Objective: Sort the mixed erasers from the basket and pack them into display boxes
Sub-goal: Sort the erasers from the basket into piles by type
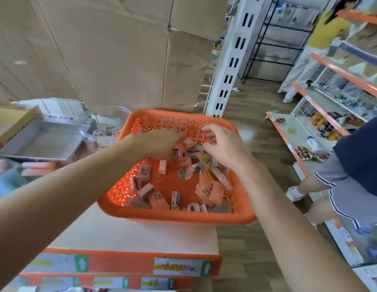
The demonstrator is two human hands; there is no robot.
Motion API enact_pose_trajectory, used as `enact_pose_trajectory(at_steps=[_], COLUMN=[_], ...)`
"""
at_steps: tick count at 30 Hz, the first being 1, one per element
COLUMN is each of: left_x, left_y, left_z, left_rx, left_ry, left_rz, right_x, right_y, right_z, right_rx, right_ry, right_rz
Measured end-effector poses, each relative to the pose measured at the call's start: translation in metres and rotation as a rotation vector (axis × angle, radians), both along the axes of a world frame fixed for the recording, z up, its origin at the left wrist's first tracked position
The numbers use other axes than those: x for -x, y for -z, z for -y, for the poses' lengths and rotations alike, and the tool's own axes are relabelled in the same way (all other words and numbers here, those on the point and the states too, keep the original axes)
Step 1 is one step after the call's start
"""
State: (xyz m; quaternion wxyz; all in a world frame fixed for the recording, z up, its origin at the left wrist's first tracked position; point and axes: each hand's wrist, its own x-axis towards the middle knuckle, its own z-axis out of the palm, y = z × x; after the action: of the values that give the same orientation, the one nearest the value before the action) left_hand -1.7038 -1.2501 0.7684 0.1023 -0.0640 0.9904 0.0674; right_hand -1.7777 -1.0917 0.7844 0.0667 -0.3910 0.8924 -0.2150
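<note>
Head view: orange basket (179,218), mixed erasers (144,172) inside.
Left grip (160,142): your fingers among erasers; hold unclear.
Right grip (223,148): curled over them; hold unclear.

One basket (177,217); one clear bowl (94,137)

Glossy perforated plastic basket (175,217), paper-sleeved erasers (145,172), clear plastic tub (120,109), matt cardboard (99,49).

Your basket (179,217) sits on the table (130,232), erasers (144,173) inside; left of it lies the display box (35,158), and between them, slightly behind, what seems a bowl (88,134) holding more.
</note>
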Motion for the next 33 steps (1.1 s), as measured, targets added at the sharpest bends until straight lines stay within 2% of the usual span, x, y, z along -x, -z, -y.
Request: enact_pose_trajectory(at_steps=[8, 16, 23, 31, 33], left_x=[0.013, 0.010, 0.011, 0.011, 0.011], left_y=[0.010, 0.006, 0.015, 0.013, 0.011], left_z=[-0.010, 0.000, -0.007, -0.013, -0.011], left_rx=[0.173, -0.046, 0.187, 0.311, 0.286], left_ry=[0.022, 0.028, 0.148, 0.331, 0.338], left_rz=[-0.049, -0.089, -0.187, -0.227, -0.229], right_x=[0.002, 0.004, 0.003, 0.004, 0.004], right_y=[0.004, 0.008, 0.007, 0.008, 0.008], right_z=[0.001, 0.002, 0.001, 0.001, 0.001], right_rx=[0.006, 0.019, 0.026, 0.061, 0.071], right_ry=[0.013, 0.023, 0.021, 0.035, 0.038], right_rz=[0.031, 0.035, 0.060, 0.082, 0.082])
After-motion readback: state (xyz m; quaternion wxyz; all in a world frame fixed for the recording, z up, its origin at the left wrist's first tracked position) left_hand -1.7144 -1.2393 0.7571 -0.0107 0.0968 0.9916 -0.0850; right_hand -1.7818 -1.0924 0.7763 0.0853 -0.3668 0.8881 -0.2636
